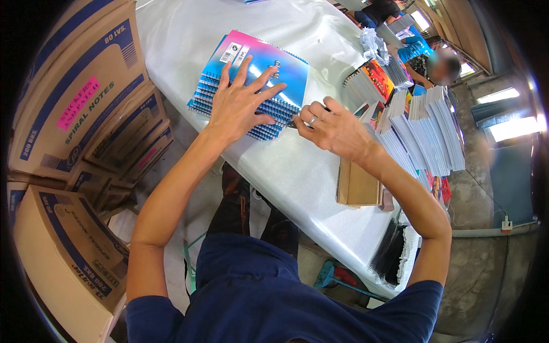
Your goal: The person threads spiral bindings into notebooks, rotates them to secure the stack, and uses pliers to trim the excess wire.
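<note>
A stack of spiral notebooks (293,77) with shiny pink and blue covers lies on the table, wire bindings toward me. My left hand (237,106) rests on the top cover, palm down with fingers spread. At the right end of the bindings, my right hand (334,128) is closed round a small dark tool (292,122). Its tip reaches the coils; most of it is hidden in my fingers, so its exact kind does not show. A white label (230,52) is on the upper left of the cover.
Cardboard boxes (74,108) are piled at the left. Tall stacks of notebooks (423,134) stand at the right of the white-covered table (314,188), behind an open cardboard box (359,186). Another person (437,68) sits at the far right, with others beyond.
</note>
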`<state>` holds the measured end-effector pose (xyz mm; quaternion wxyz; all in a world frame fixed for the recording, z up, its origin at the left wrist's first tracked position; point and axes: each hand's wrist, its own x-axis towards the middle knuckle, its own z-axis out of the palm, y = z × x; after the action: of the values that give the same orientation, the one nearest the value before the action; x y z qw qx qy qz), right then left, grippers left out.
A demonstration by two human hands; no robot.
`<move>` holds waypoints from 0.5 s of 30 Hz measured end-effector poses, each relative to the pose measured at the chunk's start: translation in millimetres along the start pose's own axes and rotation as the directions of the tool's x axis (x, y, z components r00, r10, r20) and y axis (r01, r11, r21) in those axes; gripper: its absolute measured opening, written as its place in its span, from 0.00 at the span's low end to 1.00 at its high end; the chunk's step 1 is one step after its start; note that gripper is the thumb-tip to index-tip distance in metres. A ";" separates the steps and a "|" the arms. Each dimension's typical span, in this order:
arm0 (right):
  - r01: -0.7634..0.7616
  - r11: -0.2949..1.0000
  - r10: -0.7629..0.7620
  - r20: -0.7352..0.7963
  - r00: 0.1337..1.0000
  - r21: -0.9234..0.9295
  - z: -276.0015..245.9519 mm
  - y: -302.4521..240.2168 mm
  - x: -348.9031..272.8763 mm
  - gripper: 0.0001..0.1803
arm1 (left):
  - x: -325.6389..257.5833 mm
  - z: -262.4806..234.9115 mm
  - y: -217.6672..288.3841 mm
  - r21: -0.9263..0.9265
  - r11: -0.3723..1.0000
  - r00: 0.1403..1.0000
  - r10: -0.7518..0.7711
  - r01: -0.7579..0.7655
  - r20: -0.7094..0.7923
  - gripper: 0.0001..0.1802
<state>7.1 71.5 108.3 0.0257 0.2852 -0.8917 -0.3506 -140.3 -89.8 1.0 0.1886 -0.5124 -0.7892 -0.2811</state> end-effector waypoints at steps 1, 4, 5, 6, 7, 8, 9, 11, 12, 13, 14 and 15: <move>-0.079 0.997 0.077 0.097 0.992 0.025 -0.4 -12.1 0.2 0.15 | -0.7 -0.3 -0.6 0.009 1.000 1.000 -0.001 0.001 -0.003 0.41; -0.345 0.918 0.235 0.431 0.871 0.197 -10.5 -22.7 16.9 0.16 | -2.0 -1.3 -0.8 0.040 0.999 1.000 -0.002 0.003 -0.016 0.41; -0.442 0.861 0.251 0.543 0.801 0.253 -13.8 -22.8 20.3 0.17 | -2.5 -1.4 0.3 0.056 0.998 1.000 -0.006 0.007 -0.019 0.42; -0.362 0.903 0.255 0.392 0.884 0.230 -12.9 -22.0 17.4 0.17 | -4.4 -1.9 -0.2 0.072 0.997 1.000 -0.017 0.019 -0.025 0.42; -0.284 0.939 0.238 0.229 0.944 0.192 -10.7 -19.8 10.0 0.17 | -4.4 -2.3 -0.2 0.059 0.998 1.000 -0.017 0.018 -0.020 0.42; -0.210 0.967 0.203 0.061 0.977 0.142 -8.7 -17.3 4.2 0.18 | -3.6 -2.8 0.6 0.046 0.999 1.000 -0.017 0.018 -0.015 0.43; -0.152 0.982 0.152 0.008 0.988 0.116 -6.7 -12.8 -0.7 0.18 | -2.4 -2.6 2.3 0.030 1.000 1.000 -0.009 0.010 -0.008 0.43; -0.036 0.998 0.041 -0.092 0.995 0.056 -0.7 -0.8 -4.0 0.19 | -3.7 -2.7 3.1 0.043 0.999 1.000 -0.015 0.015 -0.007 0.44; -0.018 0.999 0.022 -0.090 0.996 0.047 0.9 2.4 -3.6 0.19 | -3.3 -2.7 3.2 0.051 0.999 1.000 -0.015 0.016 -0.006 0.44; 0.001 0.999 0.003 -0.087 0.996 0.038 2.2 5.1 -3.4 0.19 | -3.0 -2.7 3.3 0.052 0.999 1.000 -0.016 0.016 -0.002 0.45; 0.019 0.999 -0.017 -0.084 0.996 0.028 2.5 6.5 -3.9 0.20 | -2.8 -2.7 3.3 0.053 0.998 1.000 -0.016 0.016 0.002 0.45; 0.036 0.999 -0.033 -0.102 0.994 0.029 2.3 6.9 -3.3 0.19 | -3.9 -2.9 2.7 0.056 0.998 1.000 -0.023 0.022 0.009 0.45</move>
<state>5.9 78.7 111.5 0.0602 0.3185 -0.8895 -0.3221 -136.2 -93.6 1.7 0.1959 -0.4993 -0.8033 -0.2588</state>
